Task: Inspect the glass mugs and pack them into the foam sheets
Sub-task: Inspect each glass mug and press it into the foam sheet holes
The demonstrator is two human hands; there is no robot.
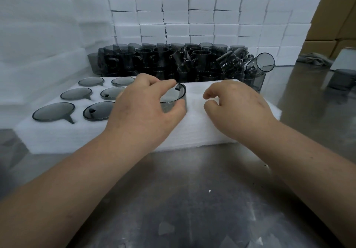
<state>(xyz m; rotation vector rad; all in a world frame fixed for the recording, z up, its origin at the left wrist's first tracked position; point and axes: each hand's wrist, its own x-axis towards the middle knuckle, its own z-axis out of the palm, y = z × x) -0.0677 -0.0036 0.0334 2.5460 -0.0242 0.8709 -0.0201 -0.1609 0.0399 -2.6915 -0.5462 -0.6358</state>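
**A:** Left hand reaches in over the near edge of the foam sheet, fingers and thumb curled round a smoky glass mug standing at the sheet's middle.

**B:** Right hand is over the sheet's right half, fingers loosely bent, holding nothing. Six packed mugs fill its left slots, and a heap of mugs lines its far edge.

One foam sheet. Six seated mugs flush in it, 9 to 10 o'clock, in two columns of three. A seventh mug at centre, half sunk. Loose mug pile at 12 o'clock: dozens, too overlapped to count. One lone mug at 2 o'clock. Foam blocks behind: many rows, uncounted. One cloth. Two hands: left hand, right hand.
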